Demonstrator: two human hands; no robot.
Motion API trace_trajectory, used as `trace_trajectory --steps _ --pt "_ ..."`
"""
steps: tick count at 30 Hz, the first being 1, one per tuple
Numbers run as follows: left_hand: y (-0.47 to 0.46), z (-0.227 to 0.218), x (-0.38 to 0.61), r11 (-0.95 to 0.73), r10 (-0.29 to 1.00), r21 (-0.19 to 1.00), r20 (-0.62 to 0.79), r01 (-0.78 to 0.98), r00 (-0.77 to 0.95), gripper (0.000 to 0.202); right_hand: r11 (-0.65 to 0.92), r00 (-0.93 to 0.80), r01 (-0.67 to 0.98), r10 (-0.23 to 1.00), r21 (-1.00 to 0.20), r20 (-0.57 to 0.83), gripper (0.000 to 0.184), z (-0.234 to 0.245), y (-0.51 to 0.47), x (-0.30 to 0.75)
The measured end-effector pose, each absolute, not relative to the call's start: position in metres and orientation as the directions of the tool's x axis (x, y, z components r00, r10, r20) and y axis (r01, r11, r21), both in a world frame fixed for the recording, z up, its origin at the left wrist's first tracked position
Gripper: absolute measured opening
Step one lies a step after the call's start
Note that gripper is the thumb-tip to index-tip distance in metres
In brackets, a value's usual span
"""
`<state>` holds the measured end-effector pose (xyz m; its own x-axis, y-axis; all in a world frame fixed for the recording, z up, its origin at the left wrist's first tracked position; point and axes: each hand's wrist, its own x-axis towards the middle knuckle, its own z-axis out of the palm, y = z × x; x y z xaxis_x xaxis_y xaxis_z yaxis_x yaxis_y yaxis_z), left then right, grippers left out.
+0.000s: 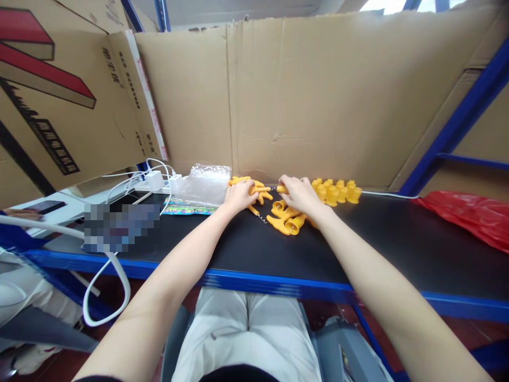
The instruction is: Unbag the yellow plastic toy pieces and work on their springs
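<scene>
My left hand (240, 195) is closed around a yellow corkscrew (260, 189), its shaft pointing right. In my right hand (299, 194) a yellow plastic cap (282, 189) is pinched, facing the corkscrew. A short stretch of dark metal spiral shows between the two pieces; whether its tip sits inside the cap I cannot tell. Below my left hand lies another corkscrew with a bare spiral (260, 216). Several yellow corkscrews with bell-shaped caps (294, 225) are heaped under my right hand. More yellow handles (239, 180) lie behind my left hand, partly hidden.
Several yellow caps (341, 193) stand grouped right of my right hand. Clear plastic bags (202, 185) lie on the left, near white chargers (155, 181) and cables. A red plastic bag (469, 215) rests at the far right. Cardboard (318, 101) walls the black table's back.
</scene>
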<state>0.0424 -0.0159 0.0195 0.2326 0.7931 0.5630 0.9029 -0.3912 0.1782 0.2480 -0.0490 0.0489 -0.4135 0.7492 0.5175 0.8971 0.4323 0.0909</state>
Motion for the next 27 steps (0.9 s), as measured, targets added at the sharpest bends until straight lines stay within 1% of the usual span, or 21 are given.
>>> trace_trajectory --steps 2,4,7,10,14,16,19,23,27 --pt "-0.013 0.019 0.039 -0.361 0.81 0.202 0.552 0.91 0.199 0.036 0.405 -0.379 0.912 0.758 0.072 0.53 0.016 0.049 -0.047 0.251" --pt "-0.011 0.019 0.036 -0.34 0.819 0.214 0.547 0.916 0.176 0.034 0.397 -0.367 0.916 0.768 0.059 0.525 0.016 0.048 -0.046 0.253" --pt "-0.008 0.02 0.033 -0.338 0.813 0.225 0.559 0.914 0.163 0.032 0.403 -0.374 0.914 0.78 0.055 0.502 0.017 0.047 -0.044 0.253" --pt "-0.006 0.018 0.033 -0.351 0.804 0.24 0.573 0.905 0.16 0.035 0.406 -0.382 0.912 0.785 0.06 0.487 0.017 0.046 -0.043 0.253" --pt "-0.001 0.012 0.034 -0.413 0.776 0.206 0.589 0.887 0.225 0.035 0.41 -0.384 0.91 0.785 0.056 0.486 0.017 0.045 -0.043 0.252" --pt "0.0 0.008 0.035 -0.45 0.764 0.172 0.582 0.876 0.278 0.039 0.411 -0.383 0.91 0.789 0.051 0.481 0.017 0.045 -0.043 0.252" --pt "0.001 0.002 0.036 -0.479 0.775 0.119 0.523 0.869 0.356 0.051 0.416 -0.385 0.908 0.792 0.043 0.474 0.017 0.045 -0.044 0.252" --pt "0.001 -0.004 0.036 -0.479 0.812 0.095 0.426 0.873 0.399 0.055 0.419 -0.388 0.907 0.799 0.038 0.46 0.017 0.046 -0.044 0.251" --pt "0.003 -0.006 0.036 -0.481 0.815 0.097 0.416 0.871 0.404 0.059 0.424 -0.394 0.905 0.801 0.037 0.451 0.018 0.046 -0.044 0.251"
